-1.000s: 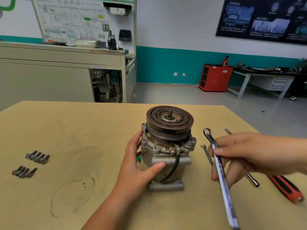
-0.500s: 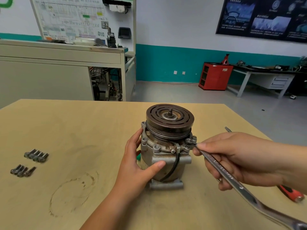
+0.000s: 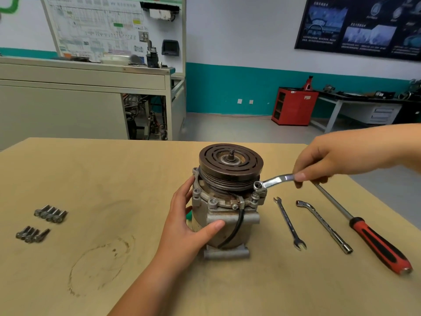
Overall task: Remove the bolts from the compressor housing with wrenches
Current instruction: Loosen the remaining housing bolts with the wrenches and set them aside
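In the head view, the compressor (image 3: 227, 215) stands upright near the middle of the wooden table (image 3: 114, 174), with its dark pulley (image 3: 230, 163) on top. The left hand (image 3: 184, 226) holds the housing from the 9 o'clock side, fingers curled around the back and the thumb pressed on the front. The right hand (image 3: 323, 160) comes in from 2 o'clock and pinches the handle of a ring wrench (image 3: 273, 180) between thumb and fingers. The ring end sits on a bolt (image 3: 258, 185) at 3 o'clock on the flange.

Toward 4 o'clock from the compressor three tools lie side by side on the table: a small open-end wrench (image 3: 288, 224), a bent socket wrench (image 3: 323, 226) and a red-handled driver (image 3: 378, 245). Well apart at 9 o'clock lie two groups of loose bolts (image 3: 50, 213), one group nearer to the person than the other.
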Demonstrator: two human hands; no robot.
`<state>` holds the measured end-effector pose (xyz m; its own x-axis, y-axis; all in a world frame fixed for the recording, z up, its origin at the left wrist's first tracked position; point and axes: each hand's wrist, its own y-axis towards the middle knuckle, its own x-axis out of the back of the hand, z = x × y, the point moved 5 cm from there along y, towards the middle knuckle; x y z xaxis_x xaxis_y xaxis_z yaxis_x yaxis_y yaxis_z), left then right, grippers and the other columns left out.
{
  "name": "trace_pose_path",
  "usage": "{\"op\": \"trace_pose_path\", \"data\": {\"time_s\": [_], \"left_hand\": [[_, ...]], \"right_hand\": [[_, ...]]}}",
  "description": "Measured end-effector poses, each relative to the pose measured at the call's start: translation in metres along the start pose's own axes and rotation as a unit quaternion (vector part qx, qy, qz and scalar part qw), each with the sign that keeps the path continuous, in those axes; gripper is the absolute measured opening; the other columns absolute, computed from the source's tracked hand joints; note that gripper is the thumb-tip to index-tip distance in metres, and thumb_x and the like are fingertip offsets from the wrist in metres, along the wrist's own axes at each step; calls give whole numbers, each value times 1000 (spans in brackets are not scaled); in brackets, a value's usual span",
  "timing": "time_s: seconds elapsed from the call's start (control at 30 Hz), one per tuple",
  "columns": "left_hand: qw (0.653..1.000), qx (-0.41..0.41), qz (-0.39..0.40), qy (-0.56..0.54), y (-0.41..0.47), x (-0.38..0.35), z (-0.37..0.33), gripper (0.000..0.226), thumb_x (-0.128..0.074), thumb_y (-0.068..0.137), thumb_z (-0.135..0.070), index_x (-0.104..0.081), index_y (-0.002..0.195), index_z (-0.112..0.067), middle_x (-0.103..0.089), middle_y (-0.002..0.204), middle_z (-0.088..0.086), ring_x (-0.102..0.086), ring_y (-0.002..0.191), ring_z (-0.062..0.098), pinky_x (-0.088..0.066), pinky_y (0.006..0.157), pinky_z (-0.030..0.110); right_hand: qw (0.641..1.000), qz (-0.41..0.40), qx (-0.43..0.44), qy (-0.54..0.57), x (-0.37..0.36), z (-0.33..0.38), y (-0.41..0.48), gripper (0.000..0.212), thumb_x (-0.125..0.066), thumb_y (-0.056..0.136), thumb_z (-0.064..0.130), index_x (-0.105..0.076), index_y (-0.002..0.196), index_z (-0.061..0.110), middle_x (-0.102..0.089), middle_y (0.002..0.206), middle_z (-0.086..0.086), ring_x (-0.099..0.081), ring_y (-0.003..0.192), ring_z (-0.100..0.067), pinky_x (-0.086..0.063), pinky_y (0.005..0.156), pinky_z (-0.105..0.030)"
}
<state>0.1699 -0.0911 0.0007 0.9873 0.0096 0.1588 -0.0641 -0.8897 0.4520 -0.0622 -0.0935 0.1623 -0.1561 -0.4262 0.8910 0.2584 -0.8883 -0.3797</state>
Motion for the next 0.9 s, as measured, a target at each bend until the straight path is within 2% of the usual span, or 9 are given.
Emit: {"op": "trace_pose_path", "data": {"time_s": [0.1,0.2,0.3,0.37,0.47,0.63,0.73,0.8,0.9], "left_hand": [[1000,0,0,-1,0,0,0,82,-73,57,-59,-29,126,-69,-41,140,-26,-41,128,-7,-36,96,5],[1000,1,0,-1,0,0,0,81,-73,57,-59,-29,123,-71,-42,139,-27,-41,127,-8,-35,95,4],[1000,-1,0,0,0,0,0,81,-74,56,-60,-29,123,-73,-42,139,-27,-41,128,-7,-36,96,5],[1000,-4,-1,1,0,1,0,81,-74,57,-60,-29,123,-73,-41,139,-28,-41,128,-7,-36,96,5],[1000,-6,-1,1,0,0,0,81,-74,57,-60,-29,124,-72,-41,139,-28,-40,128,-8,-36,96,5],[1000,-2,0,3,0,1,0,82,-73,57,-61,-28,124,-73,-40,140,-27,-40,128,-8,-35,96,4],[1000,2,-1,5,0,1,0,82,-73,56,-62,-28,123,-73,-40,140,-27,-40,128,-9,-36,95,4],[1000,3,-1,7,0,1,0,82,-73,55,-63,-28,124,-73,-40,140,-27,-39,128,-9,-36,95,5],[1000,0,-1,4,0,0,1,83,-73,56,-62,-28,125,-71,-40,141,-26,-40,129,-7,-36,100,12]], "right_hand": [[989,61,-20,135,-12,-15,-7,30,-51,76,49,-67,83,25,-71,71,1,-68,65,-11,-51,59,-18],[945,140,-27,296,-53,-12,-19,26,-49,95,33,-52,93,7,-72,78,-16,-71,66,-27,-54,53,-25],[870,144,-23,471,-89,10,-30,37,-66,81,35,-49,96,5,-70,78,-25,-69,57,-28,-51,43,-24],[821,112,-18,559,-94,28,-35,40,-64,67,28,-53,95,3,-68,73,-28,-66,49,-30,-48,36,-24],[787,61,-3,614,-90,43,-38,35,-59,65,23,-55,93,1,-64,62,-26,-62,39,-29,-44,30,-22],[780,23,-1,625,-86,49,-33,29,-56,66,22,-56,87,1,-61,55,-22,-59,34,-25,-43,28,-20],[796,30,-6,605,-85,52,-28,27,-55,72,23,-56,89,1,-60,52,-20,-58,32,-23,-44,29,-20],[810,48,-11,585,-86,51,-25,23,-51,85,22,-56,92,1,-61,52,-18,-59,34,-23,-45,30,-20],[838,74,-16,541,-86,44,-19,28,-43,95,25,-58,95,2,-61,51,-16,-58,33,-21,-46,32,-20]]}}
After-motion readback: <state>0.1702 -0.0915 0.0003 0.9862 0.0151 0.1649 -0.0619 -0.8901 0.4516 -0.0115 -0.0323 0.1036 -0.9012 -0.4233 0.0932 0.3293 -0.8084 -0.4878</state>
